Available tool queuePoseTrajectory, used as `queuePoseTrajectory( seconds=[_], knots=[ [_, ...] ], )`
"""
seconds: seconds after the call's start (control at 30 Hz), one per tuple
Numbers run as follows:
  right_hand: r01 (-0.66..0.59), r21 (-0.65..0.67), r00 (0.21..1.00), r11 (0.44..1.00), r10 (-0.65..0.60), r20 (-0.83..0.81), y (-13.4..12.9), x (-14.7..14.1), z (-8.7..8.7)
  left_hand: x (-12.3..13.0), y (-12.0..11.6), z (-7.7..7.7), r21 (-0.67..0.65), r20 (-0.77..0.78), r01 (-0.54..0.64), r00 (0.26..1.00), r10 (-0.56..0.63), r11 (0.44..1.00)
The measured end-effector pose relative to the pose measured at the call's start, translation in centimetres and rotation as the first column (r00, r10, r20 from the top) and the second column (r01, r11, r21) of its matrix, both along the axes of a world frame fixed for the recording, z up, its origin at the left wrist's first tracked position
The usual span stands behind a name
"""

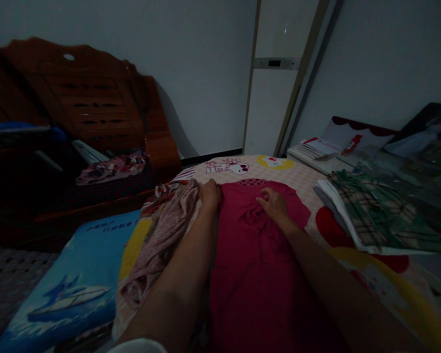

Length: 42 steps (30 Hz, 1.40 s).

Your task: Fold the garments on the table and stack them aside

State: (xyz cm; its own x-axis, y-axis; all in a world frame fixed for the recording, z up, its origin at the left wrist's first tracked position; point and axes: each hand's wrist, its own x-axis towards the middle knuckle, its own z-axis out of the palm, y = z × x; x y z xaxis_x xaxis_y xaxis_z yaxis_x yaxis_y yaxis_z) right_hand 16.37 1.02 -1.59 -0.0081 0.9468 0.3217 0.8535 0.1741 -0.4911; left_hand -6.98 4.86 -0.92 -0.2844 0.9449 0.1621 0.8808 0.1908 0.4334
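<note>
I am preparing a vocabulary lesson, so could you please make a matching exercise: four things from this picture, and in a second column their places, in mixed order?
1. dark pink garment
2. green plaid cloth
3. left hand
4. blue item with a boat picture

A. at the garment's left edge
B. at the lower left of the picture
C. between the two forearms
D. on top of a white cloth

Pairs: 1-C, 2-D, 3-A, 4-B

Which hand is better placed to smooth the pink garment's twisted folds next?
Probably the right hand: it is close beside the twisted folds in the pink garment, while the left hand is at the garment's left edge, farther from them.
</note>
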Motion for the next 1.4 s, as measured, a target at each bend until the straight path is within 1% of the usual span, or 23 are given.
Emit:
queuePoseTrajectory(
  seconds=[0.07,0.13,0.17,0.2,0.27,0.33,0.4,0.47,0.57,0.7,0.77,0.8,0.83,0.9,0.93,1.0,1.03,1.1,1.17,1.3,1.33,1.4],
  knots=[
    [-0.005,0.007,1.0,1.0,0.005,0.006,0.1,0.1,-0.1,0.1,-0.1,0.0,0.026,0.001,0.006,1.0,-0.006,1.0],
    [0.013,0.003,0.999,1.0,-0.013,0.039,0.1,0.0,-0.2,0.2,0.0,0.2,0.111,0.011,0.013,1.0,-0.014,0.994],
    [0.021,-0.002,0.998,1.0,-0.021,0.059,0.2,-0.1,-0.3,0.4,0.1,0.3,0.167,0.02,0.035,0.999,-0.039,0.985],
    [0.028,-0.008,0.997,1.0,-0.027,0.078,0.2,-0.2,-0.3,0.5,0.2,0.4,0.216,0.03,0.078,0.996,-0.086,0.973],
    [0.042,-0.019,0.993,0.999,-0.04,0.114,0.1,-0.5,-0.4,1.0,0.5,0.4,0.259,0.05,0.227,0.967,-0.248,0.939],
    [0.073,-0.021,0.987,0.997,-0.069,0.143,0.0,-0.6,-0.4,1.6,0.8,0.0,0.22,0.06,0.397,0.906,-0.419,0.891],
    [0.11,-0.008,0.981,0.994,-0.108,0.161,-0.2,-0.6,-0.1,2.0,0.9,-0.7,0.166,0.05,0.498,0.858,-0.512,0.851],
    [0.134,0.012,0.977,0.991,-0.134,0.167,-0.3,-0.5,0.7,2.1,1.0,-1.4,0.141,0.026,0.531,0.842,-0.539,0.836],
    [0.107,0.046,0.98,0.993,-0.114,0.161,-0.3,0.0,2.8,2.0,1.1,-2.0,0.146,0.006,0.537,0.839,-0.544,0.831],
    [-0.011,0.094,0.984,0.996,-0.005,0.179,-0.1,0.6,6.1,1.9,1.1,-1.9,0.149,-0.009,0.54,0.838,-0.545,0.828],
    [-0.085,0.072,0.975,0.994,0.068,0.213,-0.5,1.0,7.0,1.9,1.1,-1.8,0.139,-0.016,0.541,0.839,-0.545,0.829],
    [-0.13,0.046,0.967,0.991,0.116,0.228,-1.0,1.1,7.2,2.0,1.1,-1.8,0.134,-0.019,0.541,0.839,-0.544,0.83],
    [-0.181,0.012,0.957,0.983,0.173,0.234,-1.6,1.2,7.1,2.0,1.1,-1.8,0.131,-0.02,0.539,0.84,-0.542,0.832],
    [-0.286,-0.069,0.932,0.956,0.294,0.211,-3.1,1.4,6.3,2.0,1.1,-1.8,0.132,-0.024,0.534,0.844,-0.536,0.835],
    [-0.328,-0.111,0.92,0.938,0.344,0.186,-3.9,1.4,5.7,2.1,1.1,-1.9,0.136,-0.026,0.532,0.845,-0.534,0.836],
    [-0.365,-0.196,0.907,0.91,0.395,0.147,-5.4,1.4,4.2,2.1,1.2,-1.9,0.147,-0.026,0.534,0.844,-0.536,0.833],
    [-0.368,-0.232,0.905,0.9,0.404,0.134,-6.0,1.4,3.4,2.0,1.2,-2.0,0.155,-0.025,0.536,0.842,-0.539,0.83],
    [-0.355,-0.262,0.913,0.897,0.393,0.109,-6.8,1.3,2.2,2.0,1.3,-2.0,0.175,-0.019,0.542,0.837,-0.548,0.822],
    [-0.336,-0.267,0.925,0.903,0.37,0.088,-7.1,1.2,1.5,1.9,1.3,-2.1,0.193,-0.014,0.545,0.833,-0.554,0.815],
    [-0.287,-0.315,0.941,0.904,0.328,0.083,-7.1,1.3,1.7,1.8,1.5,-2.3,0.208,-0.017,0.548,0.83,-0.557,0.81],
    [-0.279,-0.329,0.946,0.902,0.317,0.067,-7.1,1.4,1.9,1.8,1.5,-2.3,0.206,-0.02,0.547,0.831,-0.556,0.811],
    [-0.297,-0.353,0.95,0.887,0.312,-0.015,-7.0,1.6,2.2,1.8,1.6,-2.4,0.2,-0.026,0.541,0.836,-0.547,0.817]
  ],
)
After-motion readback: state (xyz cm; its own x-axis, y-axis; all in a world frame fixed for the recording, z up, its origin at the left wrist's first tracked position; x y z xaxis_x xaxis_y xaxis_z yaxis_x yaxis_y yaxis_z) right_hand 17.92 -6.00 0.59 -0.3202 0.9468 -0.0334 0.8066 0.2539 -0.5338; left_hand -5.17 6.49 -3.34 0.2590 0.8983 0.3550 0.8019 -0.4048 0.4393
